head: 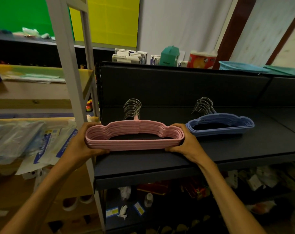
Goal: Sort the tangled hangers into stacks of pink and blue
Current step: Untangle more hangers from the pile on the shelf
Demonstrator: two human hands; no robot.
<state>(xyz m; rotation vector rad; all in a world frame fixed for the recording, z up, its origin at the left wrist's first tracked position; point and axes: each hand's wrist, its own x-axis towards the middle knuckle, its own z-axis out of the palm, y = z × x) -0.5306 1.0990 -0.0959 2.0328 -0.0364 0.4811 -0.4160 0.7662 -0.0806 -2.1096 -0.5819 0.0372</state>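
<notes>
A neat stack of several pink hangers (135,144) lies flat on the dark shelf (227,149), metal hooks pointing to the back. My left hand (86,146) grips the stack's left end. My right hand (185,142) grips its right end. To the right, a separate stack of several blue hangers (224,127) rests on the same shelf, hooks also to the back. The right hand's knuckles lie close to the blue stack's left end; whether they touch it I cannot tell.
A grey metal upright (71,78) stands just left of the pink stack. Boxes, a teal container (169,55) and a blue basket (241,66) sit on the top ledge. Plastic packets (33,141) lie on the wooden shelf at left. Cluttered items fill the shelf below.
</notes>
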